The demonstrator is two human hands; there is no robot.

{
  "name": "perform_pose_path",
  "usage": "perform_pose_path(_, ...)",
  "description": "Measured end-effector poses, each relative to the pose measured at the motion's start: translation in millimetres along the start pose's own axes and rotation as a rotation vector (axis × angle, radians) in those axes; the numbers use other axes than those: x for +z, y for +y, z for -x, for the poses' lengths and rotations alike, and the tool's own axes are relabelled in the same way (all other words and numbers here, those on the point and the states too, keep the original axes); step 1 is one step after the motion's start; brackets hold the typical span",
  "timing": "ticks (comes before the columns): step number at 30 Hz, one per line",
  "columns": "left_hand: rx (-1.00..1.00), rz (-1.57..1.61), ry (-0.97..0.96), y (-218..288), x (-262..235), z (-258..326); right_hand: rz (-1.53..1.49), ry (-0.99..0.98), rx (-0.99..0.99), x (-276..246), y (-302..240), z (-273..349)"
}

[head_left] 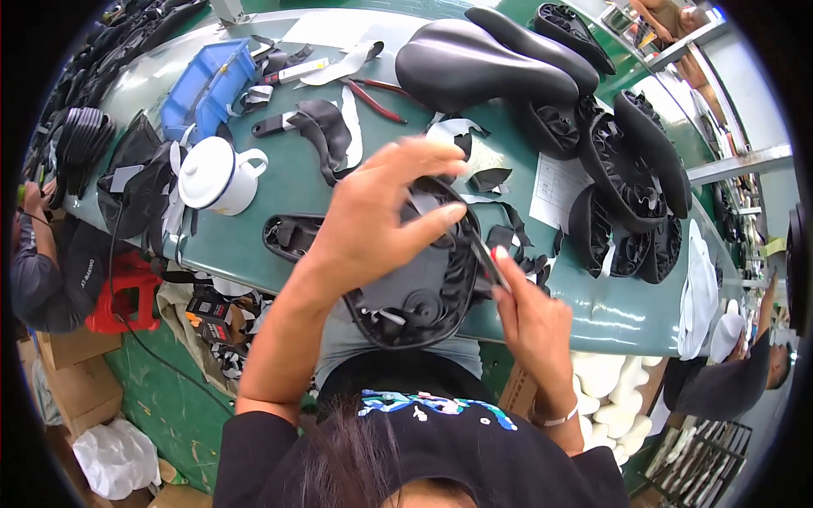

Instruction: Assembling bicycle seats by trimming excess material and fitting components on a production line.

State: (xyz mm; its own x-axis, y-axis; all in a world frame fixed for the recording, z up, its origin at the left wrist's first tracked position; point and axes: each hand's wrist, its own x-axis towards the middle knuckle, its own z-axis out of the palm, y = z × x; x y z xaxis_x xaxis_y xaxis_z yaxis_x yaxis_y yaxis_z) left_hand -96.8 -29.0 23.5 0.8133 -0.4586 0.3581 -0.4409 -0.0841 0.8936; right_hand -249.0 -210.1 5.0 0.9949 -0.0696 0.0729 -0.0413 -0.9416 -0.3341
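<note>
An upturned black bicycle saddle (381, 298) lies at the table's near edge by my body, its hollow underside showing gathered black cover along the rim. Over it is my left hand (373, 207), slightly blurred, with thumb and fingers apart and nothing visible in them. At the saddle's right rim, my right hand (532, 317) is closed round a slim cutting tool (483, 252) with a bit of red on it. The tool's tip is by the rim; its exact kind is unclear. Black scraps (508, 235) lie beyond my right hand.
Several black saddles (487, 63) crowd the far right beside a paper sheet (559, 190). Red-handled pliers (377, 102), a black-handled knife (273, 124), a white enamel mug (216, 178) and a blue bin (203, 85) stand farther left. Other people sit at both sides; white foam pieces (614, 398) are below right.
</note>
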Motion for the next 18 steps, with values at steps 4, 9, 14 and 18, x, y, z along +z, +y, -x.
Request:
perform_pose_path(4, 0.407, -0.674, -0.020, -50, 4, -28, 0.188, 0.033, -0.059, 0, 0, -34)
perform_pose_path(9, -0.126, -0.291, 0.386, -72, -9, -26, 0.181, -0.134, 0.002, -11, -30, 14)
perform_pose_path(14, -0.534, 0.706, 0.294, -52, -17, 3, 0.327, -0.138, -0.209, -35, 27, -60)
perform_pose_path(18, -0.383, 0.514, 0.153, -31, -19, 52, 0.304, -0.248, -0.566, -49, 35, -106)
